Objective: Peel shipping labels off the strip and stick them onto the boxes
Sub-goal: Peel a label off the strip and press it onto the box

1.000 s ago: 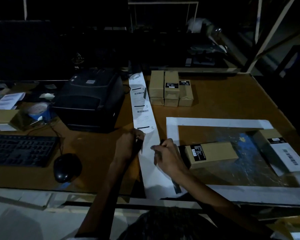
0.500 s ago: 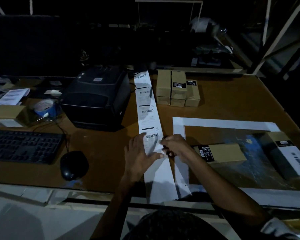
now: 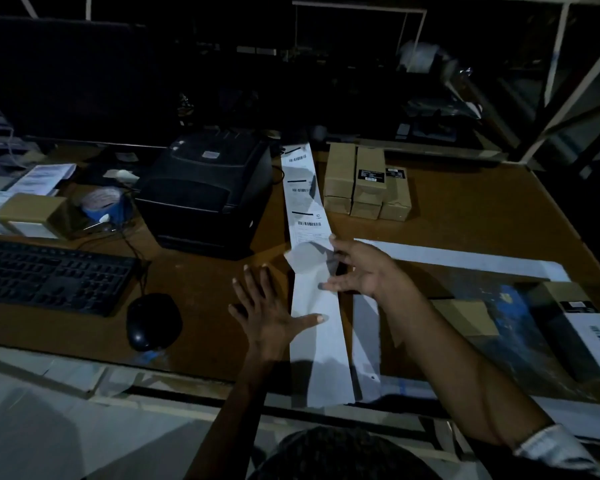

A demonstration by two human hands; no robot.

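A long white label strip [image 3: 321,355] runs from the black printer [image 3: 208,192] to the table's front edge, with printed labels on its far part. My left hand [image 3: 271,315] lies flat with spread fingers, its thumb pressing on the strip. My right hand [image 3: 359,268] holds a peeled shipping label [image 3: 305,259] by its right side; the label curls up off the strip, blank back showing. A brown box [image 3: 465,317] lies just behind my right forearm, partly hidden. Another box with a white label [image 3: 582,327] sits at the far right. A stack of brown boxes [image 3: 364,185] stands behind.
A keyboard [image 3: 49,275] and mouse [image 3: 153,320] lie at the left, with a blue tape roll [image 3: 101,206] and a small box [image 3: 32,213] behind them. White tape [image 3: 458,258] frames a work area on the brown table. Dark shelving stands behind.
My left hand slid toward me and flattened beside the strip, thumb on it. My right hand lifted a label up off the strip.
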